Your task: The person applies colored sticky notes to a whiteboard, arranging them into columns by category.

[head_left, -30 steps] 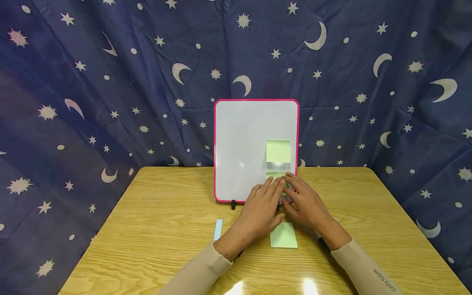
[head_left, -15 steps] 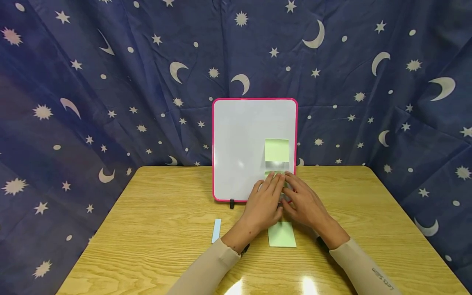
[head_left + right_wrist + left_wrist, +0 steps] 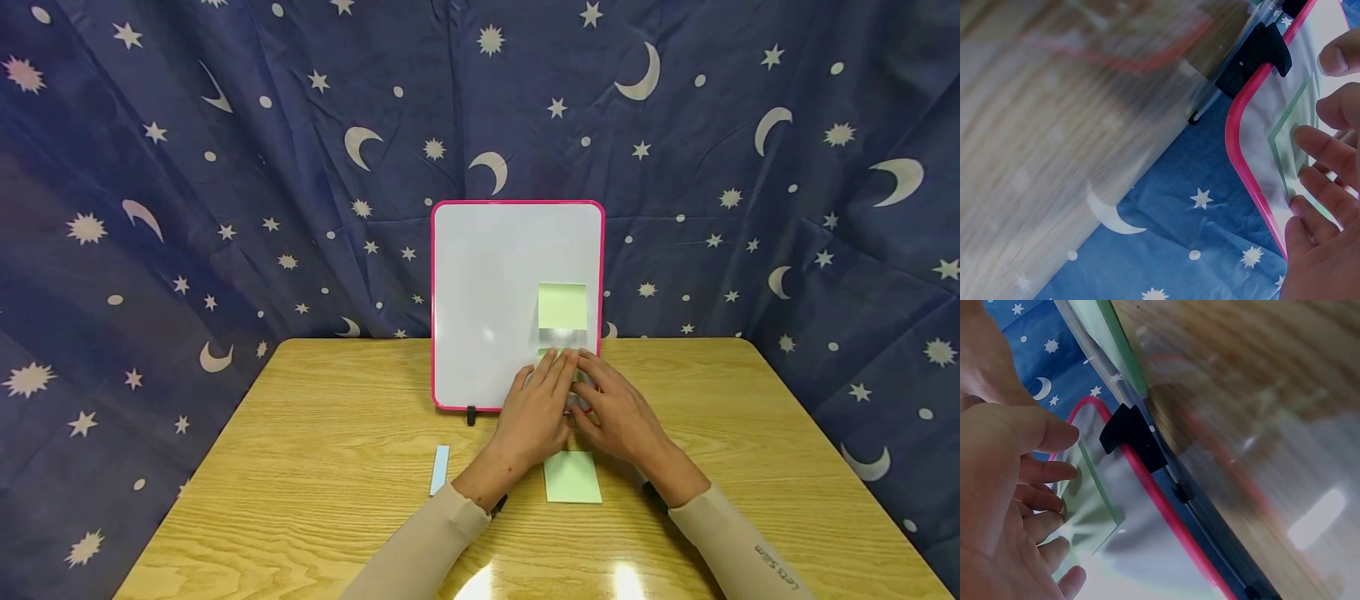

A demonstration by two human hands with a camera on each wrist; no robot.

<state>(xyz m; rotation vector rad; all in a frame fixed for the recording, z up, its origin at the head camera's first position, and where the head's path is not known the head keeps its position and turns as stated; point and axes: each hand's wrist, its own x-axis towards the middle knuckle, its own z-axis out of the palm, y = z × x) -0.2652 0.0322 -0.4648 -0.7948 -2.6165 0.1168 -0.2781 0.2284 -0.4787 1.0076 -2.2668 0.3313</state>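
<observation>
A small whiteboard (image 3: 483,292) with a pink frame stands upright, one pale green sticky note (image 3: 562,306) on its right half. A second green sticky note (image 3: 1094,512) is stuck below that one, mostly behind the hands in the head view. My left hand (image 3: 534,417) lays its extended fingers over this lower note. From the right, my right hand (image 3: 621,412) brings loosely bent fingertips to the same note's edge; the right wrist view shows those fingers (image 3: 1325,150) against the paper. On the table in front of the board lies a green sticky-note pad (image 3: 572,479).
A light blue strip (image 3: 440,469) lies left of my left wrist. Dark objects are partly covered by both forearms. Black feet (image 3: 471,416) hold the board's lower edge on the wooden table (image 3: 337,433). Behind hangs a blue curtain (image 3: 300,167) with moons and stars.
My left hand has shifted slightly right and up over the lower note. The right hand stays at its place, and the head view has moved slightly.
</observation>
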